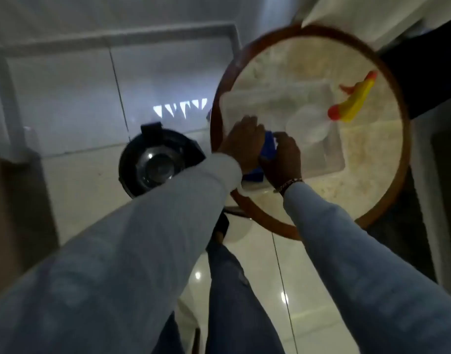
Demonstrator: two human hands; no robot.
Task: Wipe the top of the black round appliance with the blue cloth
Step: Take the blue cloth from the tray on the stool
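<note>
A person in pale long sleeves and blue jeans leans over a round stone-topped table with a brown wooden rim, both hands closed on a folded blue cloth. The left hand grips the cloth from the left and the right hand, a beaded bracelet at its wrist, clasps it from the right. The cloth is held above a clear plastic tray that sits on the tabletop, near a yellow and orange plastic toy. The black round appliance with a shiny metal centre stands on the glossy white tiled floor, left of the table and apart from the cloth. The blurred frame shows no readable lettering or brand.
</note>
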